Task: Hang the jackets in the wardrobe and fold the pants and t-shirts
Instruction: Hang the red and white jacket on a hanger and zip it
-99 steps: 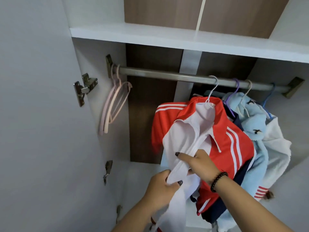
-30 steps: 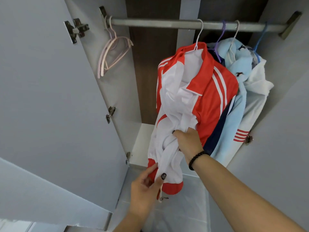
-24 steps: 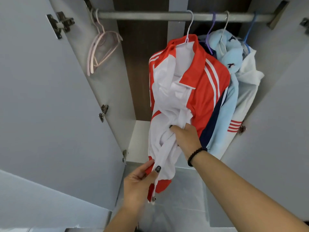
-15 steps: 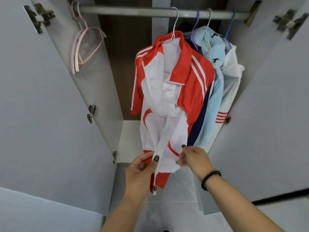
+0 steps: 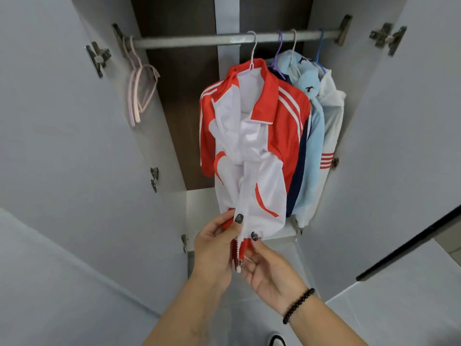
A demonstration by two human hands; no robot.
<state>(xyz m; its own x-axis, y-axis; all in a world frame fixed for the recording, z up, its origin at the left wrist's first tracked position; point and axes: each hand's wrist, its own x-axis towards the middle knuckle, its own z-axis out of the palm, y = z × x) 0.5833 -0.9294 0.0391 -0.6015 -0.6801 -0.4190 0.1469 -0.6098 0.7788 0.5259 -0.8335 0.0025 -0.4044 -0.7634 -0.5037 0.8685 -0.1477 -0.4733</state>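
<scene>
A red and white jacket (image 5: 259, 146) hangs on a white hanger from the metal rail (image 5: 199, 40) inside the open wardrobe. My left hand (image 5: 214, 248) pinches the left side of its bottom hem beside the zipper. My right hand (image 5: 272, 268) pinches the right side of the hem, thumb on the white cloth, with the zipper end (image 5: 239, 263) hanging between both hands. Behind it hang a dark blue jacket (image 5: 295, 181), a light blue jacket (image 5: 311, 146) and a white jacket (image 5: 333, 113).
Two empty pink hangers (image 5: 139, 91) hang at the rail's left end. The grey wardrobe doors (image 5: 62, 158) stand open on both sides, with metal hinges (image 5: 98, 57) on them. A white shelf (image 5: 199, 208) lies below the jackets.
The view has dropped and pulled back from the wardrobe. My right hand has slid down the jacket front to the bottom hem, joining my left hand at the zipper end.
</scene>
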